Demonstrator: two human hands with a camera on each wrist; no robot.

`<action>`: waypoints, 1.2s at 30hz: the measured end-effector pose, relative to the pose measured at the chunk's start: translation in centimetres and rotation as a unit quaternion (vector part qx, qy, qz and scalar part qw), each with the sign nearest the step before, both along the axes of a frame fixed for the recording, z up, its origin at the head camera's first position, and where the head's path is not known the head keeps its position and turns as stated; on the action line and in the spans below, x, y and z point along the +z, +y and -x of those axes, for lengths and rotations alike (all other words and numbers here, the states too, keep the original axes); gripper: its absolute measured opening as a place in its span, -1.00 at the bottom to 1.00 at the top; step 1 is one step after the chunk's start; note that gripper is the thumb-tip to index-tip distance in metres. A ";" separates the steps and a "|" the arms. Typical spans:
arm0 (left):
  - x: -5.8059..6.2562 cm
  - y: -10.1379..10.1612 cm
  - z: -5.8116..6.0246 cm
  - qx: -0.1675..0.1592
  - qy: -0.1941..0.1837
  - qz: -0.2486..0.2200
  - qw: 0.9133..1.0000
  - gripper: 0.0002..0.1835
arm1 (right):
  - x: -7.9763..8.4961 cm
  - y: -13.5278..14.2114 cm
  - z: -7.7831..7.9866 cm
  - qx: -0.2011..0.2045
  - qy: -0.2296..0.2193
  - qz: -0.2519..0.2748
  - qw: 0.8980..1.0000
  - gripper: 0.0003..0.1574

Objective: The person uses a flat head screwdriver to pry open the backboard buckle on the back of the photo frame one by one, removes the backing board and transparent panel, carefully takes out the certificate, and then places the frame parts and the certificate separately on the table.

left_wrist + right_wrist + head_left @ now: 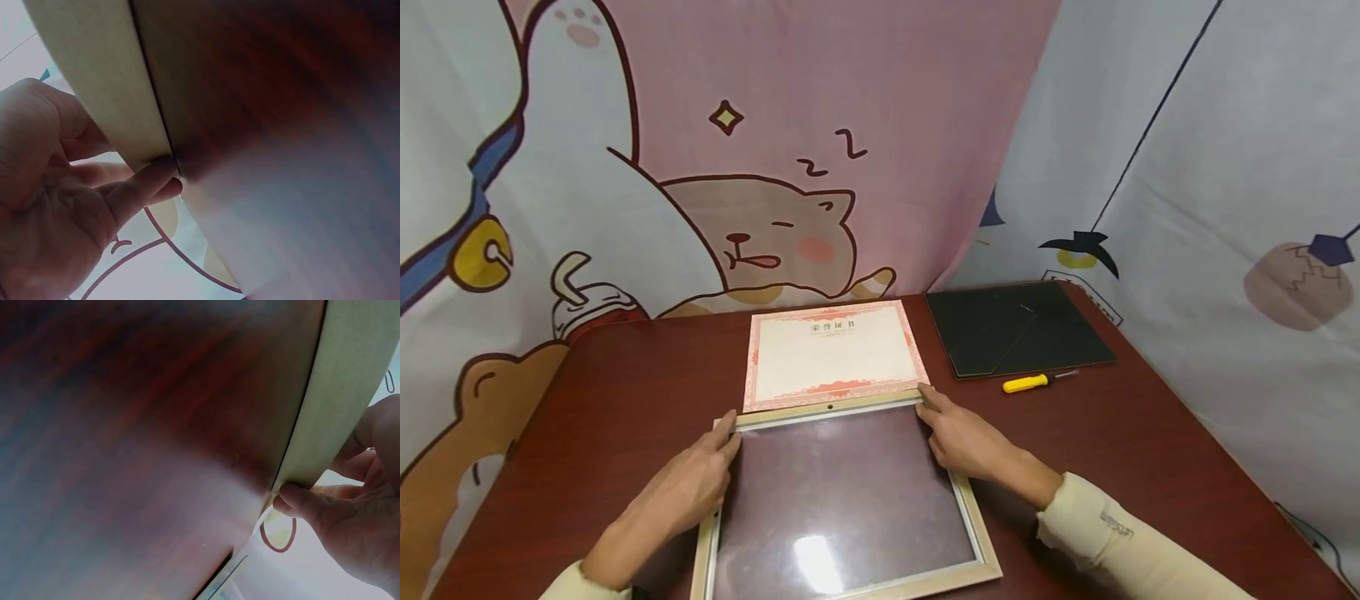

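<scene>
A light wooden picture frame (pixel 865 402) with a clear pane (pixel 842 492) lies before me at the near side of the table. My left hand (pixel 688 479) grips its upper left corner, and my right hand (pixel 966 442) holds the upper right one. In the left wrist view, the thumb and fingers of the left hand (pixel 69 200) pinch the pale side rail (pixel 106 81). The right hand (pixel 350 519) has the opposite rail (pixel 331 394) between thumb and fingers in the right wrist view. Just beyond the frame's far edge lies a red-bordered certificate (pixel 842 354).
A dark backing board (pixel 1018 329) lies at the back right of the reddish-brown table (pixel 647 375). In front of it is a screwdriver (pixel 1026 382) with a yellow handle. A cartoon-printed curtain (pixel 917 125) hangs behind the table and along its sides.
</scene>
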State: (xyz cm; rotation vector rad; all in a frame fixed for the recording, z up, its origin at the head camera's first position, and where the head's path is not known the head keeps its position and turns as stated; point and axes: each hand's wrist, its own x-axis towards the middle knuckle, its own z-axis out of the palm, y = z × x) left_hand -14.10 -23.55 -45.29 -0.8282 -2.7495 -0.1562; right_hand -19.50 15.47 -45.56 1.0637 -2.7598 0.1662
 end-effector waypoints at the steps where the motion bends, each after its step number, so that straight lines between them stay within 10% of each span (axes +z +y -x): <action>1: 0.0 0.0 0.0 -0.002 -0.003 0.001 1.000 -0.52 | 0.0 0.0 0.0 0.001 0.001 0.002 1.000 -0.49; 9: 0.4 0.0 -0.3 0.017 -0.043 -0.012 0.999 -0.54 | 0.2 0.0 -0.2 0.000 -0.013 0.019 1.000 -0.49; 36: 0.4 1.0 0.1 0.043 -0.002 0.000 0.999 -0.42 | 0.3 -0.5 0.1 -0.022 -0.045 0.047 0.998 -0.40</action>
